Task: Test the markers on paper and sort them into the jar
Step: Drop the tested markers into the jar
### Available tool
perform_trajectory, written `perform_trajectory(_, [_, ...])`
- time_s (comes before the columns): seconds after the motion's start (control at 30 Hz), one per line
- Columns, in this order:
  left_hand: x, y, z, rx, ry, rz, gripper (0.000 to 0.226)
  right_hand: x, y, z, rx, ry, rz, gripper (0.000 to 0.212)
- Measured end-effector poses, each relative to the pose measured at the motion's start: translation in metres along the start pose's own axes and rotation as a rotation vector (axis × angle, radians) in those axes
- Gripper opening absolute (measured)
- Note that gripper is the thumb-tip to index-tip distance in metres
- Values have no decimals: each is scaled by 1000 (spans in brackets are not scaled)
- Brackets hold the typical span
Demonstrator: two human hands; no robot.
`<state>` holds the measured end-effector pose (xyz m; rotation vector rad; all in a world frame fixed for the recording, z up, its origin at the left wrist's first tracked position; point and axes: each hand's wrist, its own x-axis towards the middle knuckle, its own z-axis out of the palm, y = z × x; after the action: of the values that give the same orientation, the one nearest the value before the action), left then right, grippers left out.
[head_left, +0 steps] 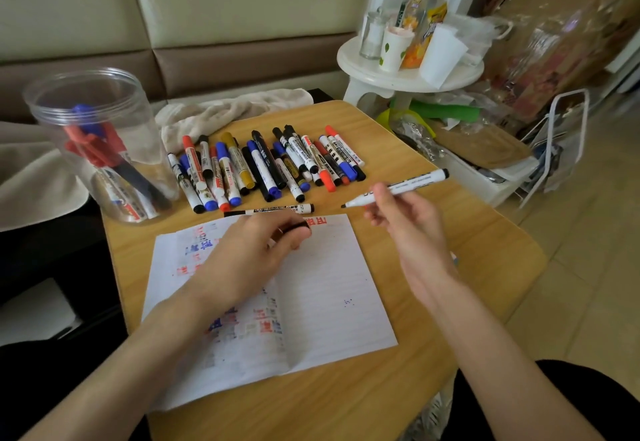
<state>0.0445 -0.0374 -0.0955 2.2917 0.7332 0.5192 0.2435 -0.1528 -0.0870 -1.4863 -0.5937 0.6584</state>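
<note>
My right hand (405, 219) grips an uncapped white marker with a black tip (415, 182), held above the table with its tip pointing left. Over the top of the lined paper (329, 295), my left hand (256, 250) pinches a black cap (298, 227). Red and blue test scribbles cover the paper's left half. One black-and-white marker (273, 210) lies alone just above the paper. A row of several red, blue, black and gold markers (266, 163) lies farther back. The clear plastic jar (100, 142) at the left holds several red and blue markers.
The small wooden table (450, 260) has a rounded right edge. A beige towel (225, 111) lies behind the markers. To the right stand a white stool (408, 77) with bottles and cups, plus bags and a wire rack on the floor.
</note>
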Motion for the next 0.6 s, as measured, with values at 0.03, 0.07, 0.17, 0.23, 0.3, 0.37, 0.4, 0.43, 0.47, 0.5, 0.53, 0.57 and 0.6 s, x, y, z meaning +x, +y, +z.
perform_trajectory(0.03, [-2,-2,5,74,6,15,18,0,5,5,-28,28,1,25])
perform_trajectory(0.07, [-4,-4,8,129,14,39,21,0,8,9,-52,56,2,23])
perform_trajectory(0.17, [-10,-4,12,216,-5,125,23,5,16,17,-111,111,3,25])
perform_trajectory(0.23, [-11,-3,13,270,-29,163,24,8,20,20,-115,122,10,22])
perform_trajectory(0.3, [-10,-4,13,297,-41,178,23,12,23,20,-117,114,17,21])
perform_trajectory(0.37, [-10,-5,13,297,-53,188,21,16,25,21,-141,96,9,20])
perform_trajectory(0.4, [-9,-6,13,296,-60,188,21,18,25,21,-156,86,-1,18])
perform_trajectory(0.43, [-9,-7,13,296,-66,185,20,19,26,22,-176,76,-17,16])
perform_trajectory(0.47, [-9,-8,13,297,-70,184,20,21,27,23,-195,66,-35,14])
perform_trajectory(0.5, [-8,-9,13,303,-74,181,21,22,28,23,-214,57,-52,13])
perform_trajectory(0.53, [-8,-10,13,307,-78,179,21,23,29,24,-228,52,-65,12])
perform_trajectory(0.57, [-8,-10,13,313,-83,178,21,24,30,24,-239,54,-75,11])
perform_trajectory(0.6, [-8,-10,13,321,-86,182,21,26,31,25,-253,61,-86,9])
